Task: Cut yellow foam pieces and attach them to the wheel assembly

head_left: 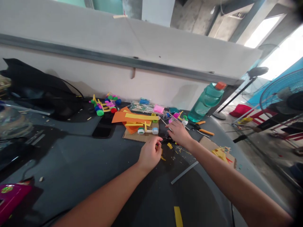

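Observation:
My left hand hovers over the dark table with fingers curled and thumb and forefinger pinched together; what lies in the pinch is too small to make out. A dark tool, partly hidden, is by its fingertips. My right hand is to the right, its bent fingers around a thin pale stick. Just beyond the hands is a small car-like build with bottle-cap wheels on a piece of cardboard. Orange sheets and a yellow strip lie behind it. Yellow scraps are scattered beneath the hands.
A teal bottle and orange-handled pliers are at the right. Colourful small builds stand near a phone. A grey strip lies in front, a black bag at the left, and a fan beyond the table.

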`<state>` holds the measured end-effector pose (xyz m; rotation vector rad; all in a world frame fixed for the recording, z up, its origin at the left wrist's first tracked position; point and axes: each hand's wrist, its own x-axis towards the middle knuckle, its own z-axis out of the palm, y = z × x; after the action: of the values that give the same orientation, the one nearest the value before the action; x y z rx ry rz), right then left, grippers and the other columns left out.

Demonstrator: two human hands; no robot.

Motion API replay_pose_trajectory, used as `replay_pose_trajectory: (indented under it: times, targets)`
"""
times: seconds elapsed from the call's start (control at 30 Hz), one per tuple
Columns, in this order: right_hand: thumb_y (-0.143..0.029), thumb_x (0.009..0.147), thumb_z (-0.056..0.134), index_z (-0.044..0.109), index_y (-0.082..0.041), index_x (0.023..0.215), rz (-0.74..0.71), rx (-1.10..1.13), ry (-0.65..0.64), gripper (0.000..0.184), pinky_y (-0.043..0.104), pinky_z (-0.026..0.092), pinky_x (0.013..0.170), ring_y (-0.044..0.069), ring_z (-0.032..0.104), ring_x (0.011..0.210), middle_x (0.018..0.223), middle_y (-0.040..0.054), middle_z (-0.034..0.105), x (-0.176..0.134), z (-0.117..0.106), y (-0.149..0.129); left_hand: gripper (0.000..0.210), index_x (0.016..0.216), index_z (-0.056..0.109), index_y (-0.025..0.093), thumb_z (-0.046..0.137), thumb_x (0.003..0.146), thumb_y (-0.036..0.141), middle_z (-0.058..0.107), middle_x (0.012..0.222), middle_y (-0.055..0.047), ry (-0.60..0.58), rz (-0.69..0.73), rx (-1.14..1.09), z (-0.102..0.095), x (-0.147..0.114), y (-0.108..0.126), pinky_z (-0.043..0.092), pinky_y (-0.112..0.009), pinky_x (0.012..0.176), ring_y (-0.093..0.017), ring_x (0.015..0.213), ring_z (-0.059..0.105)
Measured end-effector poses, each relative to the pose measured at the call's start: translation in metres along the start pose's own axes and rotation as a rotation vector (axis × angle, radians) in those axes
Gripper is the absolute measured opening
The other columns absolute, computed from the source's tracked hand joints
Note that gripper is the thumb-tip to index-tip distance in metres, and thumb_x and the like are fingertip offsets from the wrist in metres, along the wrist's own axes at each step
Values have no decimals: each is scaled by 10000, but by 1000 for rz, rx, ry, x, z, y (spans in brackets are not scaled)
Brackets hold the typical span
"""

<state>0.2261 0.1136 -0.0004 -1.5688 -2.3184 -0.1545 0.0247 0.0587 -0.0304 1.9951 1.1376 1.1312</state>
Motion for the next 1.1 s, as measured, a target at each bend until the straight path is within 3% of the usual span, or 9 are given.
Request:
replay_pose_trajectory:
  times: [0.17, 0.33, 0.47, 0.6, 0.87, 1.1]
  targets:
    - [-234, 881, 508, 629, -221, 1098, -9, 40, -45, 249, 406, 399, 917, 247, 522, 1061, 1112, 83, 645, -49, -19, -11, 205, 964, 571, 199, 490, 798, 109, 640, 840, -19, 53, -105, -22, 1, 3, -3, 467, -256, 690, -146, 738, 604]
    - [-346, 868, 556, 517, -261, 1287, -76, -100, -164, 430, 516, 277, 1028, 296, 389, 1261, 1352, 88, 512, -66, -19, -14, 185, 996, 556, 199, 497, 827, 153, 642, 852, -21, 85, -120, -17, 0, 2, 0, 456, -248, 696, -146, 753, 611]
    - [-299, 895, 515, 487, -250, 1315, -40, -117, -181, 424, 482, 297, 1030, 261, 411, 1261, 1375, 84, 496, -61, -9, -2, 96, 843, 577, 196, 500, 862, 250, 636, 778, -13, 14, -71, 79, -3, -2, 5, 413, -241, 657, -150, 723, 590]
    - [-340, 892, 520, 513, -249, 1284, -3, -93, -180, 403, 442, 368, 974, 254, 441, 1225, 1352, 80, 516, -53, -7, 3, 297, 656, 515, 193, 427, 908, 323, 561, 621, 8, -85, -12, 202, -5, -4, 10, 325, -242, 567, -136, 610, 533]
    - [-338, 857, 559, 537, -237, 1245, 44, -119, -191, 401, 479, 369, 946, 290, 460, 1184, 1296, 106, 540, -46, -17, -13, 285, 635, 480, 190, 434, 899, 286, 540, 634, 11, -123, 34, 251, -4, -5, 11, 303, -241, 574, -127, 620, 509]
    - [-325, 868, 537, 540, -219, 1224, 27, 81, -85, 372, 417, 399, 922, 264, 493, 1129, 1195, 100, 591, -21, -18, -28, 281, 634, 515, 192, 464, 886, 306, 572, 646, 9, -250, 175, 256, -5, -6, 14, 311, -248, 577, -132, 628, 523]
